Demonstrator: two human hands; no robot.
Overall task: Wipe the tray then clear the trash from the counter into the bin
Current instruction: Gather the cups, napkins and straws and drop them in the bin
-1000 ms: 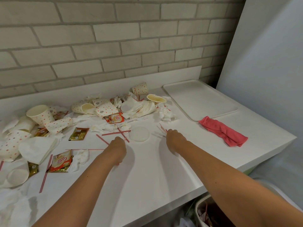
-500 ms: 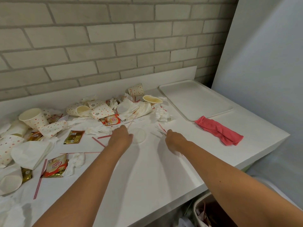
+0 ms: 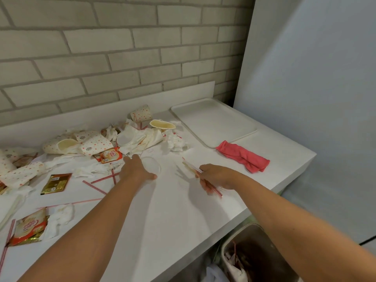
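Head view: trash on the worktop (image 3: 173, 216).
Left hand (image 3: 136, 169) spread over a lid (image 3: 151, 166); right hand (image 3: 216, 176) pinching straws (image 3: 211, 187); sachet (image 3: 109, 155) reads "Coffee mate".

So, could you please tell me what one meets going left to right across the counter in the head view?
Gold sachet → left hand → clear lid → right hand, holding straws → pink cloth.

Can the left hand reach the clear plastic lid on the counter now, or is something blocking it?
Probably yes. The left hand already lies at the clear lid's left edge, with nothing between them.
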